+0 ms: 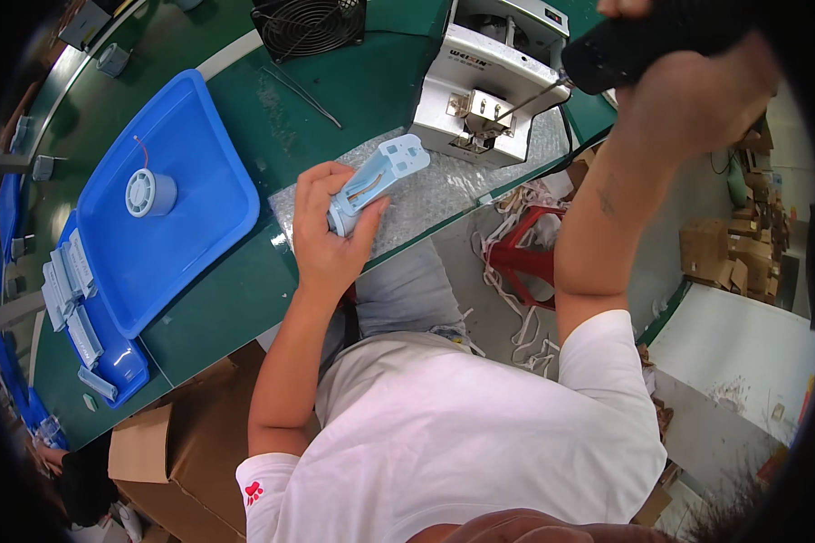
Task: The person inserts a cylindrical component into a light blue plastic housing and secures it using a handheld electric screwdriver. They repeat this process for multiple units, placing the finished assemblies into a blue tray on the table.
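Observation:
My left hand (324, 226) grips a light-blue plastic housing (398, 158), its open side facing up and what looks like copper-coloured metal strips inside. Its round end sits in my palm, while the flat end points away to the right. Raised at the upper right, my right hand (688, 104) is closed around a black electric screwdriver (607, 54). The driver's thin bit slants down to the left, its tip at the small metal block on the front of a silver screw feeder (480, 77). Whether a screw sits on the tip is too small to tell.
Left of my hands, a blue tray (199, 185) holds a round light-blue part (150, 194) with a red wire. A smaller blue tray (131, 366) carries several pale plastic pieces. Tweezers (303, 95) and a black fan (310, 25) lie farther back. Bubble wrap (407, 213) covers the table's near edge.

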Available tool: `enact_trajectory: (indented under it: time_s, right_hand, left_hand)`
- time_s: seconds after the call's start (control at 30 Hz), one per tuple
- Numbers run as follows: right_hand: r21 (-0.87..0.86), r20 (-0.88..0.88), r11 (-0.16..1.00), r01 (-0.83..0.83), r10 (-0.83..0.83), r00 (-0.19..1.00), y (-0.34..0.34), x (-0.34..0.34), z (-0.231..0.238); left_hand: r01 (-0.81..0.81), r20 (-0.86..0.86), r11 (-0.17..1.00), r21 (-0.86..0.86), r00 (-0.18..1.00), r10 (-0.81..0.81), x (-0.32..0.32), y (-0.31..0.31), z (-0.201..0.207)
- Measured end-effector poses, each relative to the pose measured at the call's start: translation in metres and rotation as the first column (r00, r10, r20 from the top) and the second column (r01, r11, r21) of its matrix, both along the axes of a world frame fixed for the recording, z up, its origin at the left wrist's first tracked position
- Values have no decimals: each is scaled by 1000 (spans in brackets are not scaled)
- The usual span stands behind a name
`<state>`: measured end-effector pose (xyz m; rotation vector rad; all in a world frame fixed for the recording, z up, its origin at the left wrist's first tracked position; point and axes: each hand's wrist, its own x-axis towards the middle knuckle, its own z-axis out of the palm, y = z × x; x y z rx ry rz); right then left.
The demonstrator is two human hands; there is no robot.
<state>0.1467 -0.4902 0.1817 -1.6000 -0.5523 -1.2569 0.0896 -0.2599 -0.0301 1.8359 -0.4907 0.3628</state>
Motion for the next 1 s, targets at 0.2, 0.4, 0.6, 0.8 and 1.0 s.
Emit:
enact_trajectory:
  time_s: [0.2,0.4,0.6,0.8,1.0]
  right_hand:
    - [227,-146,972,-66,101,984,20,-5,2]
    - [475,-234,701,-533,684,691,-23,-29,-18]
    - [500,-115,640,-584,717,687,5,-35,8]
    - [429,-225,832,-352,476,850,17,-24,-25]
    - [413,-282,876,-251,385,879,24,-27,-28]
  left_hand:
    - [-2,-5,1000,5,1000,2,0,1,1]
    - [-5,18,1000,-23,1000,6,-1,-2,-1]
    - [-2,3,1000,-17,1000,2,-4,-1,-2]
    - [9,15,999,-48,1000,-8,-4,-1,-2]
    - [12,25,999,-41,1000,-11,-3,0,-3]
